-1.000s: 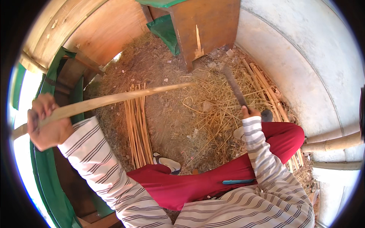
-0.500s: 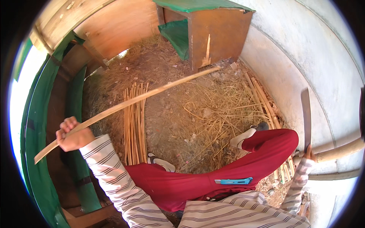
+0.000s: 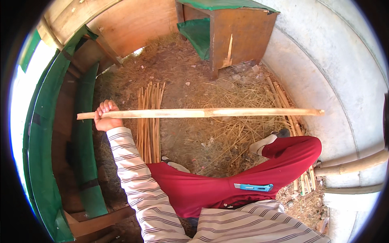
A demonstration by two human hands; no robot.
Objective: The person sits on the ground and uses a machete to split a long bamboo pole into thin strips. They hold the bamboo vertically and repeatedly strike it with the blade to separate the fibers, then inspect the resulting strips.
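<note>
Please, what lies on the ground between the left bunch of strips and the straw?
In the head view, mostly brown earth with small scraps; above it crosses the bamboo strip in the left hand.

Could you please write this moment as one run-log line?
left hand: grip closed around pale strip, near its left end; right hand: out of view; stick bundle: on ground; blue cutter: on red trousers

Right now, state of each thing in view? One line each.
Left hand: closed around the strip near its left end
Right hand: out of view
Split bamboo strip: held roughly level, right end free
Left slat pile: lying on the ground, side by side
Right slat pile: lying along the pale wall
Straw: loose, scattered
Blue utility knife: lying on the red trousers
Wooden desk: standing, side panel splintered
</note>
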